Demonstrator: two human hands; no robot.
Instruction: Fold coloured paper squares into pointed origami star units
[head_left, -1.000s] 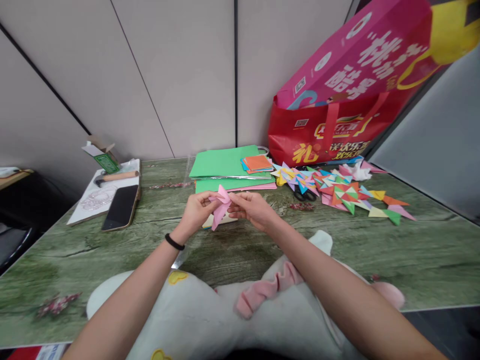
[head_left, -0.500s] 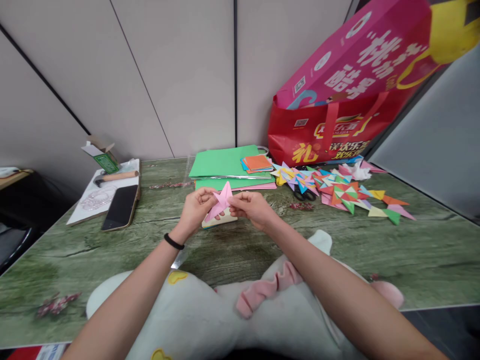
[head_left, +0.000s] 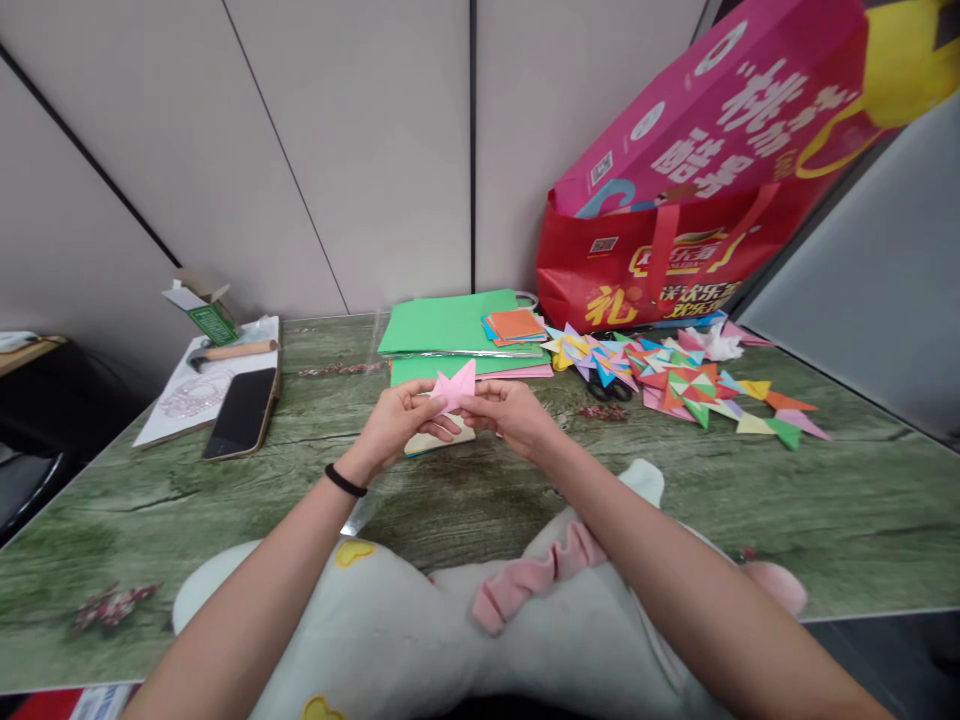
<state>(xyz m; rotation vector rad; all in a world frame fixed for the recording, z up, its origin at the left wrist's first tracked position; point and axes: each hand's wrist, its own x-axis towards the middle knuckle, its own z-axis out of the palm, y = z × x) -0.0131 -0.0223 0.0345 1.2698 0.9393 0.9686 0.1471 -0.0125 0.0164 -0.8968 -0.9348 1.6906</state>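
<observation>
Paper model pinched in both hands over mid-desk

The pink folded-paper model point(head_left: 455, 386) is held up above the middle of the desk point(head_left: 750, 510), its points angled toward the far edge. The left hand point(head_left: 409, 415) pinches its left side between thumb and fingers; the right hand point(head_left: 511, 412) grips its lower right the same way.

To handle this well, I would keep both pinches light and close to the creases, line up the layers before pressing, and spare the thin tips, which could bend easily.

Just below the hands lies a pale-topped paper stack point(head_left: 442, 440); beyond it, green paper sheets point(head_left: 442, 322) reach toward the far edge. Folded colored-paper pieces point(head_left: 694, 388) and scissors point(head_left: 609, 391) crowd the far right. The best elbow room seems to be left, as far as the smartphone point(head_left: 241, 413), and right, toward the near right corner. A plush toy point(head_left: 420, 610) overlaps the near edge, limiting movement there.
</observation>
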